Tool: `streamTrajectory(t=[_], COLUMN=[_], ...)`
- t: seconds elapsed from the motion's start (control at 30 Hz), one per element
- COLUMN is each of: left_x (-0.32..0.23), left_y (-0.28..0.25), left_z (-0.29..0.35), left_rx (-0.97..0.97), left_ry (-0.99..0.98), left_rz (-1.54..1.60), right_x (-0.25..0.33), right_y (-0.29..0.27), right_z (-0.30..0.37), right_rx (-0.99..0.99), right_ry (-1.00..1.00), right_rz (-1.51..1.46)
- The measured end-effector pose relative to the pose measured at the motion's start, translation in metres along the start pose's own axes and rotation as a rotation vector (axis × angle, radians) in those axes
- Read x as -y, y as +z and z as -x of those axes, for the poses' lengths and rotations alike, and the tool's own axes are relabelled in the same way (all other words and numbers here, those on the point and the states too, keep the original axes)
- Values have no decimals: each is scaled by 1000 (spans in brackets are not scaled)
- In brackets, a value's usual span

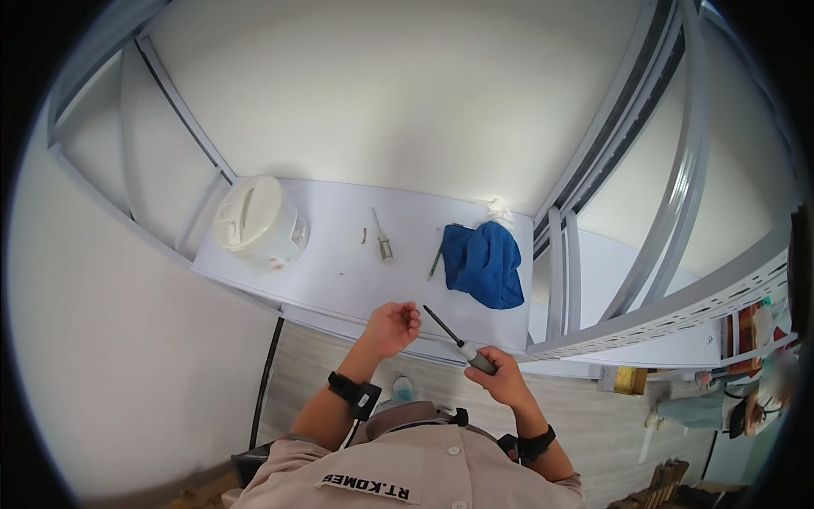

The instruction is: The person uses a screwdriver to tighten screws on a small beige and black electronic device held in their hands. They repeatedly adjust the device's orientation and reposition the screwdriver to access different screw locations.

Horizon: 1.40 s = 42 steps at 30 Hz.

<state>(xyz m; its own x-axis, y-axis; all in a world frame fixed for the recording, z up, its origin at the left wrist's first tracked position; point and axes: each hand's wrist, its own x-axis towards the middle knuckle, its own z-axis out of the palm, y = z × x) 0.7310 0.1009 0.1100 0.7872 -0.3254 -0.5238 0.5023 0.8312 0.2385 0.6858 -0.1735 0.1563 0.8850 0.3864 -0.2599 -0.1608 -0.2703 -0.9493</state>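
Screwdriver point(460, 342) in our right hand point(502, 378), we stand at the near edge of a white table point(326, 254). Our fingers wrap its grey handle, and the dark shaft slants far and left, its tip very near our left hand point(393, 330). The left hand's fingers curl inward (we cannot tell whether they pinch anything). Each of our forearms wears a black band point(366, 400).

At the left end of the table we see a white tub point(259, 222) with a handle on its lid. Toward the middle lies a smaller driver point(385, 248), its handle toward us, and just left of it a small brown piece point(365, 235). On the right a blue cloth point(483, 265) lies crumpled, with a thin stick point(436, 261) along its left side and a white bundle point(498, 210) at its far edge. Well apart from us, beyond the table's right end, another person point(699, 411) is partly in view.
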Motion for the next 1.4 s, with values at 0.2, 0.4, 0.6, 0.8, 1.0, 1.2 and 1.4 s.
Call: streamTrajectory(t=[0.2,0.4,0.6,0.8,1.0,1.2,1.4], left_x=[-26,-57,-21,8,-3,-25,-47], left_y=[-30,-52,-20,31,29,4,-32], left_z=[5,-14,-21,14,42,68,98], left_rx=[-96,-630,-167,137,191,33,-69], left_ry=[92,665,503,226,342,520,627], left_rz=[88,-1292,-1109,-900,-805,-704,-640], right_x=[6,12,9,23,40,61,68], right_y=[13,18,19,26,55,92,97], right_z=[-16,-23,-25,-33,-58,-85,-147], right_rx=[25,5,-47,-57,75,435,318], right_ry=[-27,-40,-31,-55,-168,-100,-87], right_rz=[11,19,17,22,70,-102,76])
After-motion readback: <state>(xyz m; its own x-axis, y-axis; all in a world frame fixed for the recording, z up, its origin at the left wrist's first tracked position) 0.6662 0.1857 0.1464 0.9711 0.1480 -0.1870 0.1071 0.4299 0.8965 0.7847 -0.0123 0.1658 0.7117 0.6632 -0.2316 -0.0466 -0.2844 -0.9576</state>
